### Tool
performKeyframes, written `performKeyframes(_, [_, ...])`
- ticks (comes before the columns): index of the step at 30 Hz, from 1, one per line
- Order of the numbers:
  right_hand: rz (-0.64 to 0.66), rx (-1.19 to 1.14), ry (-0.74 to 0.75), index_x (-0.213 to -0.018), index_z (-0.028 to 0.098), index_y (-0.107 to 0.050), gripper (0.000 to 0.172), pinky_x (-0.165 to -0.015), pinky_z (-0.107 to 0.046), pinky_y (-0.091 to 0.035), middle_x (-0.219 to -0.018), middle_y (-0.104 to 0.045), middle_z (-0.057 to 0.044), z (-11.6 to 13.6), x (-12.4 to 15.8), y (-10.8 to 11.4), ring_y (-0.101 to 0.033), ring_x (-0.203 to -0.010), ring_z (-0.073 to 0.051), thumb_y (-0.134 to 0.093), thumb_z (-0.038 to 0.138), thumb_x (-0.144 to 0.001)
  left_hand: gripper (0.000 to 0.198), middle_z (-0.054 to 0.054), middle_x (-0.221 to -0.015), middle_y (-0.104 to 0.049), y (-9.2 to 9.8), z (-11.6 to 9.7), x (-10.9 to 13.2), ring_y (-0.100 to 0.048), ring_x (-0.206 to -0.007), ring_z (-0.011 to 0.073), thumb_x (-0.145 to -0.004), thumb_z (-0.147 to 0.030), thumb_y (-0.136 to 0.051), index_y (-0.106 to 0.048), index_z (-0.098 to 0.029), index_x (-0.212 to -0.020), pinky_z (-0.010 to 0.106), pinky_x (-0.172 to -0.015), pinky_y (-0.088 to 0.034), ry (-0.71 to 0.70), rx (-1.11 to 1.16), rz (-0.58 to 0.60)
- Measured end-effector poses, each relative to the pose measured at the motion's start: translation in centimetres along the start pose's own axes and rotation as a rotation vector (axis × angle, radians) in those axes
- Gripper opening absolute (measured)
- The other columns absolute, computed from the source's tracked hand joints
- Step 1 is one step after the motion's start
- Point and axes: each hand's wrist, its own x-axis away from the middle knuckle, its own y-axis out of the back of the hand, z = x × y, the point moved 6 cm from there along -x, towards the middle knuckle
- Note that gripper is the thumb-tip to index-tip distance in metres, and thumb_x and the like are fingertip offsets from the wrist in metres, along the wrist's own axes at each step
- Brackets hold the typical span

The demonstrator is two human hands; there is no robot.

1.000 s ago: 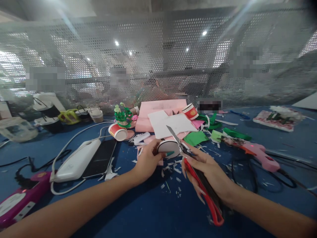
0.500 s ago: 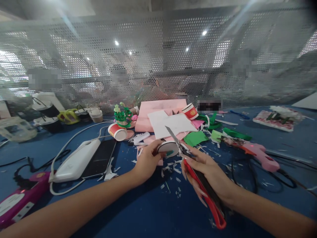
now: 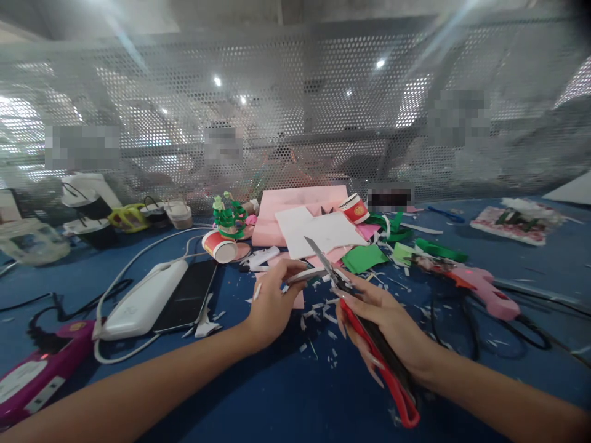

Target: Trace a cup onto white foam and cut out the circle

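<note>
Between the thumb and fingers of my left hand [image 3: 277,295] is a white disc [image 3: 305,277], seen nearly edge-on. My right hand [image 3: 383,314] grips red-and-black-handled scissors [image 3: 383,369], their blades slanting up and to the left. The blades lie at the disc's right edge; whether they touch it I cannot tell. Small white paper scraps [image 3: 332,335] are strewn on the blue table below both hands. Just beyond, a white sheet [image 3: 314,231] rests over pink paper [image 3: 281,203], next to a green paper piece [image 3: 365,258].
At left lie a white power bank [image 3: 145,301], a black phone [image 3: 187,295], cables and a purple power strip [image 3: 55,369]. A pink glue gun [image 3: 484,289] is at right. Red paper cups [image 3: 219,246] and a green paper plant [image 3: 228,215] stand farther back, before a perforated metal panel [image 3: 295,123].
My left hand has tilted the disc, so its broad white face has turned nearly edge-on. The right hand and scissors have shifted slightly left.
</note>
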Motion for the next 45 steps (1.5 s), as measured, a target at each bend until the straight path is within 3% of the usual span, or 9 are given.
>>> performKeyframes(3, [-0.012, 0.004, 0.003, -0.135, 0.031, -0.026, 0.058, -0.025, -0.016, -0.040, -0.062, -0.056, 0.004, 0.0, 0.0, 0.0, -0.044, -0.027, -0.005, -0.049, 0.025, -0.083, 0.021, 0.002, -0.089, -0.063, -0.3, 0.1, -0.1, -0.059, -0.083, 0.0139, -0.073, -0.011, -0.051, -0.054, -0.019, -0.093, 0.028, -0.075, -0.048, 0.030, 0.044, 0.036])
performKeyframes(7, [-0.018, 0.018, -0.005, -0.135, 0.031, -0.027, 0.057, -0.025, -0.017, -0.041, -0.061, -0.056, 0.004, -0.1, -0.1, 0.2, -0.044, -0.027, -0.006, -0.049, 0.026, -0.083, 0.021, 0.001, -0.087, -0.061, -1.0, 1.0, -0.1, -0.058, -0.077, 0.0137, -0.075, -0.017, -0.050, -0.051, -0.019, -0.095, 0.022, -0.054, -0.050, 0.177, 0.085, 0.136])
performKeyframes(12, [-0.027, 0.013, -0.005, -0.135, 0.032, -0.027, 0.057, -0.025, -0.018, -0.042, -0.061, -0.055, 0.005, 0.0, -0.3, 0.3, -0.043, -0.027, -0.006, -0.050, 0.026, -0.082, 0.009, -0.002, -0.071, -0.055, -1.4, 1.4, 0.0, -0.054, -0.060, 0.0108, -0.077, -0.023, -0.047, -0.051, -0.019, -0.085, 0.020, -0.048, -0.047, 0.197, -0.052, 0.201])
performKeyframes(16, [-0.040, 0.005, -0.018, -0.134, 0.031, -0.028, 0.056, -0.025, -0.019, -0.042, -0.061, -0.055, 0.005, 0.0, -0.2, 0.3, -0.043, -0.027, -0.006, -0.049, 0.025, -0.082, 0.013, -0.003, -0.067, -0.052, -1.3, 1.5, -0.1, -0.052, -0.055, 0.0114, -0.074, -0.020, -0.051, -0.050, -0.020, -0.086, 0.022, -0.050, -0.042, 0.136, -0.246, 0.198])
performKeyframes(21, [-0.050, 0.001, -0.020, -0.134, 0.030, -0.028, 0.056, -0.025, -0.019, -0.042, -0.059, -0.055, 0.005, 0.0, -0.2, 0.2, -0.043, -0.026, -0.006, -0.048, 0.024, -0.082, 0.014, -0.002, -0.069, -0.054, -1.4, 1.3, 0.0, -0.052, -0.059, 0.0126, -0.076, -0.018, -0.047, -0.050, -0.020, -0.089, 0.023, -0.053, -0.041, 0.098, -0.263, 0.219])
performKeyframes(27, [0.000, -0.006, 0.011, -0.135, 0.032, -0.025, 0.058, -0.025, -0.017, -0.041, -0.060, -0.056, 0.004, 0.2, -0.2, -0.1, -0.043, -0.027, -0.006, -0.049, 0.025, -0.083, 0.020, 0.001, -0.076, -0.057, -1.5, 0.8, 0.0, -0.054, -0.077, 0.0183, -0.076, -0.020, -0.051, -0.051, -0.021, -0.096, 0.029, -0.067, -0.041, 0.003, -0.376, 0.209])
performKeyframes(33, [-0.023, 0.023, 0.006, -0.135, 0.033, -0.026, 0.058, -0.025, -0.017, -0.041, -0.060, -0.056, 0.006, 0.1, 0.0, 0.0, -0.043, -0.027, -0.006, -0.050, 0.028, -0.082, 0.030, 0.002, -0.085, -0.058, -1.7, 0.9, 0.2, -0.055, -0.077, 0.0174, -0.078, -0.019, -0.049, -0.046, -0.024, -0.107, 0.030, -0.070, -0.042, 0.023, -0.335, 0.223])
performKeyframes(38, [-0.037, 0.048, 0.010, -0.134, 0.033, -0.028, 0.057, -0.026, -0.017, -0.041, -0.058, -0.054, 0.006, 0.6, 0.2, -0.1, -0.043, -0.027, -0.006, -0.049, 0.028, -0.082, 0.037, 0.004, -0.097, -0.059, -0.9, 0.6, 0.4, -0.055, -0.089, 0.0191, -0.076, -0.017, -0.052, -0.040, -0.022, -0.110, 0.032, -0.079, -0.041, 0.109, -0.266, 0.098])
performKeyframes(45, [-0.066, 0.007, 0.018, -0.134, 0.029, -0.029, 0.054, -0.024, -0.017, -0.038, -0.057, -0.054, 0.005, 0.8, 0.2, -0.1, -0.041, -0.026, -0.006, -0.046, 0.023, -0.083, 0.020, 0.000, -0.082, -0.061, -0.7, 0.4, 0.2, -0.056, -0.078, 0.0168, -0.080, -0.022, -0.045, -0.049, -0.023, -0.100, 0.030, -0.073, -0.042, 0.054, -0.319, 0.121])
